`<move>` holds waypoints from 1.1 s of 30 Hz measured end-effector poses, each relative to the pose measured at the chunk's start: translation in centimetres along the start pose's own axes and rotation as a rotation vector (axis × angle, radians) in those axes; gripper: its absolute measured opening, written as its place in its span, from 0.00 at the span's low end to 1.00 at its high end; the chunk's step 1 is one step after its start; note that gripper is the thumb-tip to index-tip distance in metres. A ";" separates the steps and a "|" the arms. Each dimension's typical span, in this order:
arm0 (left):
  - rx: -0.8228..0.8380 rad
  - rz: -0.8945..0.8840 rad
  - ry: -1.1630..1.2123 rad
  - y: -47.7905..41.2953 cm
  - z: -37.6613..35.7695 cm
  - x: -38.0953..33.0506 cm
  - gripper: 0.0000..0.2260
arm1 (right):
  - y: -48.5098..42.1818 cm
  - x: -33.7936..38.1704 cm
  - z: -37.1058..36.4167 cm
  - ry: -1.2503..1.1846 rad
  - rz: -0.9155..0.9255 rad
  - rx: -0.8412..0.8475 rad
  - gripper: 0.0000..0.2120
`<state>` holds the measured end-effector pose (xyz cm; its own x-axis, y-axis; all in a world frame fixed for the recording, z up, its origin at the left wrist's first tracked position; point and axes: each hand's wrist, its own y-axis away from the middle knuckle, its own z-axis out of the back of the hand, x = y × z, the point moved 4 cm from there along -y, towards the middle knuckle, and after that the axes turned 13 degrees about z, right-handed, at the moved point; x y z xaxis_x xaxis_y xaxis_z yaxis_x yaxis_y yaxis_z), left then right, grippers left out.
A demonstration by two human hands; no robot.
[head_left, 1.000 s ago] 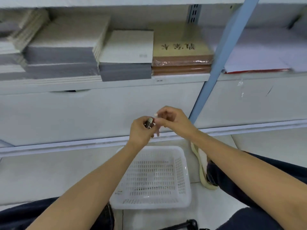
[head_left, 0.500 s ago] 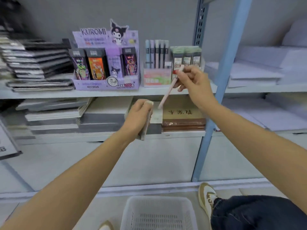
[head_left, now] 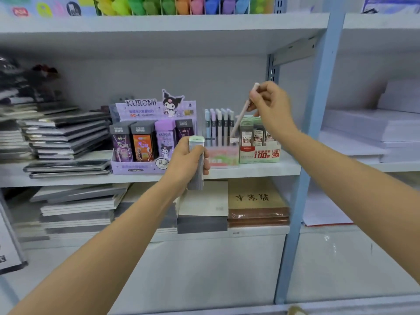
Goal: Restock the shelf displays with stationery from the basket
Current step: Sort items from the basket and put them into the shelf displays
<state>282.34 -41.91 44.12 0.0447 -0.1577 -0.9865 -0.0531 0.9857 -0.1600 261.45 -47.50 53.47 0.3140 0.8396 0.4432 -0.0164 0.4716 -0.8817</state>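
Fingertips [head_left: 258, 101] of the right hand [head_left: 271, 108] pinch the pink pen [head_left: 241, 118] near its top, its tip angled down toward the pink display box [head_left: 221, 156] on the shelf [head_left: 261, 171]. Judged light, stiff and smooth, it likely steers best from that high pinch. The left hand [head_left: 185, 163] wraps 1 slim lead case [head_left: 196, 165], probably light hard plastic.

Both bare arms stretch forward, hands busy.
The left hand [head_left: 185, 161] curls round a slim case [head_left: 196, 169], held upright; the right hand [head_left: 271, 108], raised higher, pinches a pale pen [head_left: 241, 117] near its upper end, fingers curled.
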 end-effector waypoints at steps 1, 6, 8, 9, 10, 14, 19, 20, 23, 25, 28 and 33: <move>0.002 -0.007 0.000 -0.2 0.0 0.0 0.04 | 0.2 -0.5 -0.4 0.032 -0.005 0.034 0.05; -0.001 -0.057 -0.015 -1.0 0.2 0.1 0.07 | 1.2 -2.2 -2.1 0.101 -0.002 0.235 0.04; 0.007 -0.056 -0.016 -1.3 0.2 0.3 0.08 | 1.0 -2.4 -2.1 0.106 0.006 0.274 0.03; 0.012 -0.058 -0.017 -1.4 0.1 0.3 0.08 | 0.8 -2.3 -2.0 0.100 0.011 0.290 0.03; 0.016 -0.061 -0.014 -1.4 0.1 0.4 0.08 | 0.6 -2.2 -2.0 0.092 0.014 0.306 0.03; 0.006 -0.047 0.010 -1.8 0.2 0.6 0.08 | 0.4 -1.9 -2.5 0.074 0.008 0.328 0.04; -0.007 -0.049 -0.014 -2.0 0.3 0.4 0.11 | 0.0 -1.8 -2.3 0.070 -0.003 0.353 0.02; -0.009 -0.053 -0.017 -2.0 0.2 0.3 0.11 | 0.0 -1.9 -2.0 0.053 -0.011 0.351 0.01; -0.008 -0.059 -0.029 -2.0 0.1 0.1 0.11 | 0.5 -2.3 -1.8 0.023 -0.029 0.324 0.03; -0.006 -0.061 -0.035 -2.0 -0.1 0.0 0.11 | 0.6 -2.5 -2.1 0.036 -0.033 0.321 0.04; 0.009 -0.069 -0.030 -2.0 -0.4 -0.1 0.11 | 0.3 -2.7 -2.5 0.082 -0.029 0.381 0.04; 0.014 -0.078 -0.006 -2.2 -0.4 0.0 0.11 | 0.3 -2.4 -3.2 0.107 0.070 0.366 0.11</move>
<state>282.10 -44.13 44.44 0.0544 -0.2339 -0.9707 -0.0349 0.9711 -0.2359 263.72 -50.20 51.65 0.3973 0.8494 0.3474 -0.3733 0.4954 -0.7844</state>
